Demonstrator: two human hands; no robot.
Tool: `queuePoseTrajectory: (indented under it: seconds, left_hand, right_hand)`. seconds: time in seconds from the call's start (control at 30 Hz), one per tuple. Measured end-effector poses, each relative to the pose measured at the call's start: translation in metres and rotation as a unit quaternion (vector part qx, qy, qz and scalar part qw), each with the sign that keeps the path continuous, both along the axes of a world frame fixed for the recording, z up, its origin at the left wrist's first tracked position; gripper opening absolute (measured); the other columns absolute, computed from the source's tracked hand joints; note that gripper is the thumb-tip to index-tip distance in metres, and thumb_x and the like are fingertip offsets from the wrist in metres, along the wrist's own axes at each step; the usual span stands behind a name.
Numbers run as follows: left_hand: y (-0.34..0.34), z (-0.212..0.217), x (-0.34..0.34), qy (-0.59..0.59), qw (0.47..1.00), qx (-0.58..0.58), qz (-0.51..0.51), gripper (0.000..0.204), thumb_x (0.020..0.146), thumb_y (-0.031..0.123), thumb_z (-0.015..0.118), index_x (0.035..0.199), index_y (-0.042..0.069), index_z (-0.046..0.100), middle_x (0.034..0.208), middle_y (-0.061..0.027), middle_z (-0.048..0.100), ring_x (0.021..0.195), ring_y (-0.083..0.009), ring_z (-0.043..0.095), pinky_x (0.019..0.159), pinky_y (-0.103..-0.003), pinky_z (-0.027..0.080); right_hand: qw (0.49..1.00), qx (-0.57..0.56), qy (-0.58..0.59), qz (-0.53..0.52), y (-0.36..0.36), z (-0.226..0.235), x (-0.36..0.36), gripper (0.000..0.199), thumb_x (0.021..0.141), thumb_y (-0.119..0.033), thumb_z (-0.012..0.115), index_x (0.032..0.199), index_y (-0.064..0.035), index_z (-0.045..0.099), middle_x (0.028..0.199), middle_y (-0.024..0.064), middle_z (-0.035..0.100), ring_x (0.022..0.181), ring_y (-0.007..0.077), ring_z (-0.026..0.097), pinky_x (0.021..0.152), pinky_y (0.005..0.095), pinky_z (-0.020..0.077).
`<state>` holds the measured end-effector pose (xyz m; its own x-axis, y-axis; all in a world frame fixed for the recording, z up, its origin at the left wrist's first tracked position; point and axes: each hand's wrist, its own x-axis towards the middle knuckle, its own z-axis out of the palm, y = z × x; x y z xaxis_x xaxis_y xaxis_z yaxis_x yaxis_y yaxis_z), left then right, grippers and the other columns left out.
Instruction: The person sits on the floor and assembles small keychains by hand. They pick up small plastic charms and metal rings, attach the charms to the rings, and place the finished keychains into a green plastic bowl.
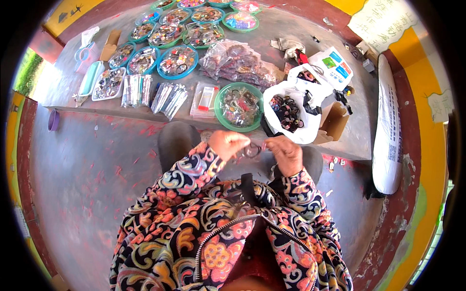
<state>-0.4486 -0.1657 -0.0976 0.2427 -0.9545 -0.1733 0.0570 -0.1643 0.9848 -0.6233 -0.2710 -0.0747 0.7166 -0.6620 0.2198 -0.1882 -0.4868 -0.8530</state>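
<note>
Multicoloured floral-fabric jacket (170,228): below left grip (228,144), right grip (287,154). Dark, thin, looped band (252,151): clamped between both; likely light, elastic; pinch ends.

One small, slim, dark loop (252,156), roughly round in outline and too small for its material to be determined, is held between the pinched fingertips of the left hand (227,144) and right hand (286,154), just short of the platform's (358,132) front edge.
</note>
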Motion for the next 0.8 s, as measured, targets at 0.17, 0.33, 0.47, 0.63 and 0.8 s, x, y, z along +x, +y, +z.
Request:
queuePoseTrajectory:
  seconds: [0.17,0.33,0.47,0.63,0.8]
  left_hand:
    - [-0.033,-0.079,0.049,0.13,0.97,0.135,0.157,0.022,0.079,0.016,0.056,0.096,0.002,0.06,0.079,-0.0044,0.062,0.06,-0.0087,0.056,0.044,-0.02,0.045]
    - [-0.066,-0.148,0.077,0.004,0.956,0.21,0.206,0.022,0.079,0.022,0.052,0.092,0.007,0.061,0.067,-0.0032,0.06,0.05,-0.0128,0.056,0.04,-0.023,0.044]
    - [-0.087,-0.199,0.098,-0.162,0.957,0.168,0.174,0.02,0.079,0.016,0.052,0.092,0.005,0.062,0.059,0.0002,0.055,0.047,-0.0089,0.05,0.045,-0.024,0.046]
    - [-0.126,-0.192,0.088,-0.117,0.965,0.156,0.175,0.02,0.074,0.019,0.054,0.089,0.009,0.063,0.083,-0.0119,0.061,0.079,-0.0238,0.059,0.069,-0.031,0.046]
    - [-0.128,-0.21,0.113,-0.272,0.885,0.28,0.253,0.026,0.073,0.017,0.054,0.096,0.005,0.058,0.088,-0.0165,0.059,0.083,-0.0289,0.057,0.071,-0.035,0.046]
  right_hand:
    - [0.985,0.106,0.072,-0.115,-0.04,-0.032,-0.027,0.014,0.079,-0.008,0.053,0.085,0.0007,0.062,0.07,0.0053,0.059,0.061,0.0086,0.054,0.057,0.0218,0.0435]
    - [0.963,0.132,0.175,-0.156,-0.051,-0.068,-0.047,0.018,0.079,-0.012,0.051,0.083,0.0014,0.062,0.063,0.0043,0.058,0.056,0.0085,0.053,0.054,0.021,0.043]
    - [0.967,0.084,0.201,-0.136,-0.053,-0.079,-0.038,0.016,0.077,-0.014,0.052,0.081,-0.0018,0.062,0.061,0.0074,0.058,0.054,0.0125,0.055,0.053,0.0245,0.0429]
    - [0.966,0.057,0.212,-0.133,-0.055,-0.081,-0.036,0.016,0.076,-0.017,0.054,0.076,-0.0016,0.059,0.059,0.0107,0.055,0.055,0.0209,0.055,0.053,0.0296,0.0412]
    - [0.963,0.041,0.236,-0.121,-0.055,-0.081,-0.032,0.016,0.075,-0.017,0.055,0.074,-0.0017,0.06,0.06,0.0099,0.056,0.056,0.0216,0.056,0.053,0.0294,0.0417]
